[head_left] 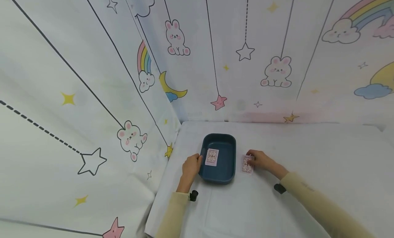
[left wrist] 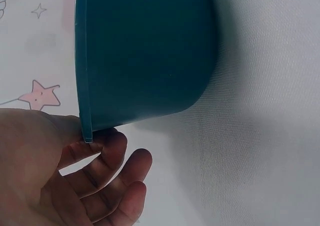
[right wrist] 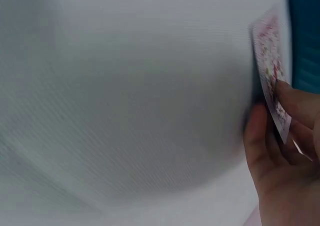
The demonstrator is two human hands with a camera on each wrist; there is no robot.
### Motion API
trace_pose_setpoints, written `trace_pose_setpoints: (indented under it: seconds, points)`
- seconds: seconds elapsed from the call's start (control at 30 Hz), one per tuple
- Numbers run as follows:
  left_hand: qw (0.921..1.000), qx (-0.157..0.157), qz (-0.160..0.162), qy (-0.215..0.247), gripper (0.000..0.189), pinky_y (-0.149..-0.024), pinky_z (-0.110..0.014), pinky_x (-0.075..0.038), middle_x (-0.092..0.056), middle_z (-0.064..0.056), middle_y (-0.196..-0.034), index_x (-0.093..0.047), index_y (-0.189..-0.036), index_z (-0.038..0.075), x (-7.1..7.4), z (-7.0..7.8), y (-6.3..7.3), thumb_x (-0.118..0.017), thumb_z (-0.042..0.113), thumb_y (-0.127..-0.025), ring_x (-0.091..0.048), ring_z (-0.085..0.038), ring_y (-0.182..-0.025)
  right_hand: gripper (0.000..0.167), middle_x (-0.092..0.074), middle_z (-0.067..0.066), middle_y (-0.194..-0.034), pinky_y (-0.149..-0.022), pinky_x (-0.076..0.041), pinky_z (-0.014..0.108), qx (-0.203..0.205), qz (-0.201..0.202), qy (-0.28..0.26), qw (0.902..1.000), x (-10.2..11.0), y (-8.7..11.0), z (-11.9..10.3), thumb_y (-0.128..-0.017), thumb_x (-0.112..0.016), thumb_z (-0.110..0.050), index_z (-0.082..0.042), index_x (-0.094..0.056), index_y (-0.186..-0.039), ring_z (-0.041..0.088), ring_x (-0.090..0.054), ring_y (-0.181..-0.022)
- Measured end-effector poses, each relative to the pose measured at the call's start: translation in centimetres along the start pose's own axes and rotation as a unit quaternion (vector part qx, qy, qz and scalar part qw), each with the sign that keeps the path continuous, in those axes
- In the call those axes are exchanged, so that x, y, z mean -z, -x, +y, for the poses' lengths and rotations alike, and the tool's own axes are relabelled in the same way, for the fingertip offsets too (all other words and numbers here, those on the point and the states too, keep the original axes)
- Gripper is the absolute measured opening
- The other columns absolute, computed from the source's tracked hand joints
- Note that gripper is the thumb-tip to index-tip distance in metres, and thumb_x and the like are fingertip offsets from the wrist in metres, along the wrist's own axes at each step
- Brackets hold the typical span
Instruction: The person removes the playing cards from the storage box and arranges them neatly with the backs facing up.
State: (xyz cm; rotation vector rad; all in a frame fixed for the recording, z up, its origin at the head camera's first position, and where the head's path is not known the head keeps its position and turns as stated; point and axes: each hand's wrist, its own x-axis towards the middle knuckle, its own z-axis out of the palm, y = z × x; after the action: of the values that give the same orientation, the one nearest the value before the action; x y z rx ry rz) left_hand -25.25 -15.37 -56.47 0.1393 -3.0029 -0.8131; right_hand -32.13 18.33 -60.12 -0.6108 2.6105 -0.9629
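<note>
A dark teal rectangular tub (head_left: 226, 176) stands on the white-covered table. My left hand (head_left: 192, 166) pinches its left rim between thumb and fingers; the left wrist view shows the tub's outer wall (left wrist: 145, 56) with the other fingers loosely bent below the rim. Inside the tub, toward its left side, lies a playing card (head_left: 212, 157) with a red-patterned back. Just right of the tub, my right hand (head_left: 260, 160) pinches another red-backed playing card (head_left: 247, 165). In the right wrist view this card (right wrist: 271, 61) is tilted, thumb on its patterned face and fingers behind.
White cloth (head_left: 326, 169) covers the table and stretches far to the right. Behind and to the left hang white curtains (head_left: 197, 77) printed with bunnies, stars and rainbows. The table's left edge runs close to the left forearm. Small black devices (head_left: 279, 188) are on both wrists.
</note>
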Motion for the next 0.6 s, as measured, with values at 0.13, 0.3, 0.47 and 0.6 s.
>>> trace_pose_setpoints:
  seconds: [0.13,0.3,0.47,0.6]
  points:
    - [1.0,0.001,0.001,0.001,0.03,-0.052,-0.029,-0.034,-0.052,-0.002,-0.065,-0.06,-0.08,0.01,0.2,0.2,0.1,-0.055,0.027,-0.104,-0.047,-0.016,-0.057,0.029,-0.066,0.016,-0.107,-0.09,-0.051,0.05,0.027,0.025,0.045,0.9983,-0.7,-0.1,0.1,-0.092,-0.071,-0.01,0.003,-0.063,-0.116,0.028,-0.062,-0.098]
    - [1.0,0.0,0.002,0.002,0.031,-0.052,-0.029,-0.033,-0.051,-0.002,-0.065,-0.059,-0.078,0.011,0.2,0.1,0.2,-0.055,0.028,-0.104,-0.046,-0.015,-0.056,0.029,-0.06,0.013,-0.103,-0.087,-0.051,0.048,0.035,0.059,0.104,0.9922,-1.3,0.0,-0.2,-0.089,-0.075,-0.016,-0.003,-0.065,-0.113,0.026,-0.058,-0.093]
    - [1.0,0.005,-0.003,0.002,0.031,-0.052,-0.03,-0.033,-0.051,-0.002,-0.065,-0.059,-0.079,0.011,0.0,0.0,0.0,-0.054,0.029,-0.104,-0.046,-0.015,-0.057,0.016,-0.059,0.013,-0.103,-0.085,-0.051,0.049,0.041,0.074,0.118,0.9895,-1.5,0.1,-0.3,-0.089,-0.075,-0.016,-0.008,-0.067,-0.101,0.026,-0.057,-0.092]
    - [1.0,0.003,0.001,0.004,0.032,-0.052,-0.03,-0.033,-0.051,-0.002,-0.065,-0.059,-0.079,0.01,-0.1,-0.1,-0.1,-0.054,0.028,-0.104,-0.046,-0.016,-0.056,0.011,-0.059,0.013,-0.1,-0.083,-0.05,0.047,0.056,0.078,0.128,0.9871,-1.5,0.0,-0.2,-0.089,-0.075,-0.013,-0.008,-0.069,-0.096,0.025,-0.057,-0.089]
